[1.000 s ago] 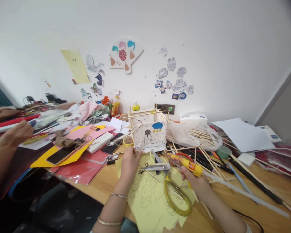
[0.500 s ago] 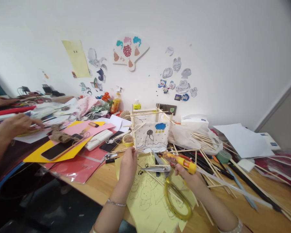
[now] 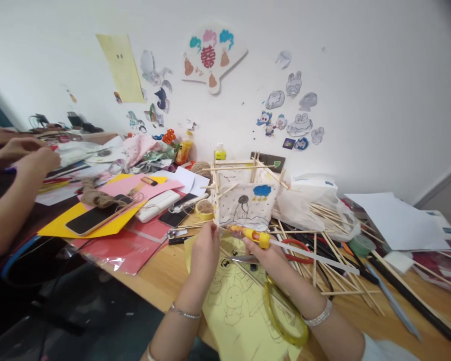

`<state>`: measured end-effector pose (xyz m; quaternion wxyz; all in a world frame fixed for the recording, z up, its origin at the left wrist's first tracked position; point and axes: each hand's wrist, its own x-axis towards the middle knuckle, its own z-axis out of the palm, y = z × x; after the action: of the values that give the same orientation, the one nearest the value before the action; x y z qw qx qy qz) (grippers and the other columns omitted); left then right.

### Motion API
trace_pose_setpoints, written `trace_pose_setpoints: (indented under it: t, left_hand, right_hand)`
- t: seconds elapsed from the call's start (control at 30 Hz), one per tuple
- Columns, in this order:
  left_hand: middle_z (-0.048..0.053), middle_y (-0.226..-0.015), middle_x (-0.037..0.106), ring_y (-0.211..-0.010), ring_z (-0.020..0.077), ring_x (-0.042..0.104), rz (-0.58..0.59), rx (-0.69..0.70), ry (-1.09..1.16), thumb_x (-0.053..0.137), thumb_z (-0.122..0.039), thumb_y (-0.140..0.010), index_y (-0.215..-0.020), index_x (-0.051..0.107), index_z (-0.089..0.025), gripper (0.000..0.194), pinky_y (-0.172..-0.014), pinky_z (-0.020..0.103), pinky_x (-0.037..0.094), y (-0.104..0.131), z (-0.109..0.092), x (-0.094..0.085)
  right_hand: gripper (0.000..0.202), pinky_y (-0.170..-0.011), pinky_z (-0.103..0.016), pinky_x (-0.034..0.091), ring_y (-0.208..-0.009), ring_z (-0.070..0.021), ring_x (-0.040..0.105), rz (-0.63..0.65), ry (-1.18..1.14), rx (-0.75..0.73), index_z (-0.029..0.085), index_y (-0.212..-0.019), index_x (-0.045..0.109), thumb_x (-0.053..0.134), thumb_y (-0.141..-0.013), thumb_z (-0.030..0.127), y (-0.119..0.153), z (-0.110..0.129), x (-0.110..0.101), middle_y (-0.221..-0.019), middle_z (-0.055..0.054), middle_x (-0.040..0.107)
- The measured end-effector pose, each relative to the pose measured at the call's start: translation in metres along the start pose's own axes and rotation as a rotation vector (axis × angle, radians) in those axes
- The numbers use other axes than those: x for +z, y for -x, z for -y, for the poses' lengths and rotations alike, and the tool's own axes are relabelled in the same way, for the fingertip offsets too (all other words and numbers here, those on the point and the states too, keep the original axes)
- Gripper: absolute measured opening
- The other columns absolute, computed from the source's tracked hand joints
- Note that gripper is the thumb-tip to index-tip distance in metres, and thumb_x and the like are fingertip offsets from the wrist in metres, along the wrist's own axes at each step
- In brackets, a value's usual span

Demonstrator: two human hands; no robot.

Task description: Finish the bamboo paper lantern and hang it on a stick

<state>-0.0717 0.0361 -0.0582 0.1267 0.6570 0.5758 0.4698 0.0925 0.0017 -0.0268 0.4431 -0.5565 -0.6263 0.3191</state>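
The glue gun (image 3: 251,234) is yellow, perhaps purple-printed; the panel (image 3: 233,206), white with blue cloud (image 3: 262,190).

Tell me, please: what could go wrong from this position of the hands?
The tip of the yellow glue gun in the right hand sits close to the left hand; if hot, it might burn the fingertips.

Scissors lie below the right wrist, one blade exposed, and could scratch the skin.

The long glue stick behind might catch on the loose wooden sticks.
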Motion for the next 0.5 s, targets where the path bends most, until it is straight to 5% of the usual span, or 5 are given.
trace_pose_setpoints:
  t: [0.5]
  left_hand:
    - [0.005, -0.08, 0.063, -0.075, 0.0192, 0.061, -0.001, 0.007, 0.009, 0.038, -0.029, -0.088, -0.086, 0.05, -0.02, 0.015, -0.067, 0.031, 0.047, 0.001, -0.004, -0.001]
  right_hand:
    - [0.043, -0.077, -0.036, 0.048, -0.077, -0.0242, 0.064, -0.048, 0.11, 0.009, 0.019, -0.095, 0.07, 0.056, -0.074, 0.053, -0.004, 0.011, 0.001, -0.077, -0.006, 0.07]
